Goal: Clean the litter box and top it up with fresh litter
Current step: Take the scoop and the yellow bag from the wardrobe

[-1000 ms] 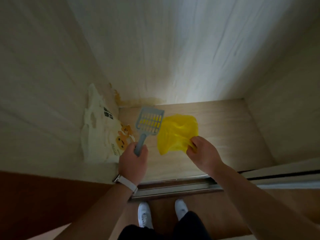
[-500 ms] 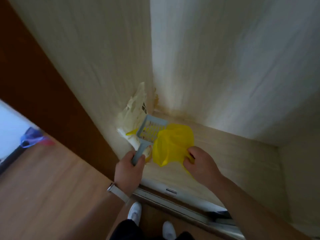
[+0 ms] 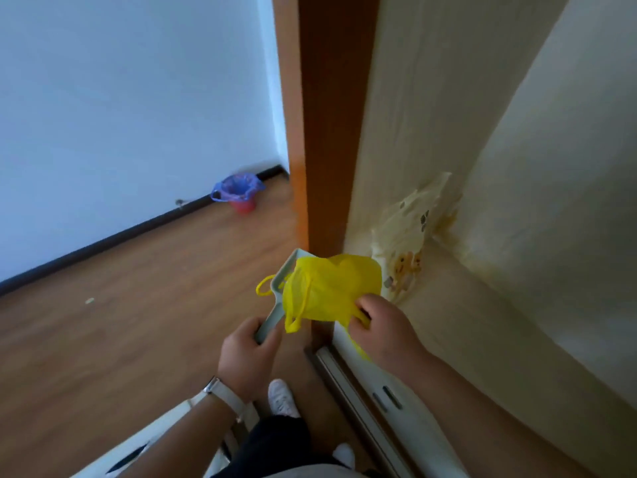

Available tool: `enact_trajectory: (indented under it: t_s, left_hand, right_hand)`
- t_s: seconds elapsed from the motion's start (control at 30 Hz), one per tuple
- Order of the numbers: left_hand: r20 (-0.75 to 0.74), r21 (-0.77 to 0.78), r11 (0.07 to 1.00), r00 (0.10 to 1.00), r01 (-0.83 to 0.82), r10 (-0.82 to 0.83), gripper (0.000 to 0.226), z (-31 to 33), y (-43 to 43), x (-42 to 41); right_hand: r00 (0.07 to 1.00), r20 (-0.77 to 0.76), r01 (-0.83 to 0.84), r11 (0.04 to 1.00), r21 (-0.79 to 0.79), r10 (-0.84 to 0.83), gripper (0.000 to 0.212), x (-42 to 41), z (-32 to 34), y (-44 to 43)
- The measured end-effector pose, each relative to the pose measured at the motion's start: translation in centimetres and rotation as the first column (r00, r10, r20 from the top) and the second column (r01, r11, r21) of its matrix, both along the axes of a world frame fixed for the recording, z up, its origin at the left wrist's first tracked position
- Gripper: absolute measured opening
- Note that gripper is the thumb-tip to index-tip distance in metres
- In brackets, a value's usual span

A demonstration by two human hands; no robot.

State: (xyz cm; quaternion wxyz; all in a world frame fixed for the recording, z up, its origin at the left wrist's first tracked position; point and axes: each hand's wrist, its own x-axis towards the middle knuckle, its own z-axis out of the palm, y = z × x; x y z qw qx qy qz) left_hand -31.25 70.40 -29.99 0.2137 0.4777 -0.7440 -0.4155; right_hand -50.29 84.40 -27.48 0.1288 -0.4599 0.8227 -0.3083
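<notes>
Scoop [image 3: 280, 298] points up, slightly right

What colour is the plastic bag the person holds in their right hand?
Bright yellow; the plastic bag, pinched by the right hand, shows clearly in the head view.

1. Both forearms are bare, with no sleeves in sight.
2. The left hand [image 3: 249, 360] has a watch [image 3: 220, 396] at the wrist: a pale, off-white strap with a silvery metal piece on its outer edge.
3. The right hand [image 3: 386, 326] wears nothing.
4. Below the watch, dark trousers [image 3: 272, 443] show.
5. White shoes [image 3: 282, 398] are on both feet.
</notes>
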Motion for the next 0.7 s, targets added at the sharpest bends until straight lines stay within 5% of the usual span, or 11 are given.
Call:
enact_trajectory:
  t_s: [0.33, 0.7]
  left_hand:
    - [0.019, 0.017, 0.921, 0.921, -0.389, 0.389, 0.015, 0.0, -7.2, 8.7]
    - [-0.105, 0.062, 0.81, 0.803, -0.583, 0.586, 0.018, 0.3, -16.3, 11.4]
  right_hand:
    - [0.955, -0.02, -0.295, 0.952, -0.075, 0.295, 0.021, 6.0, 0.1, -12.3]
    - [0.901, -0.076, -0.431, 0.9, -0.063, 0.426, 0.028, 8.6, 2.8, -26.2]
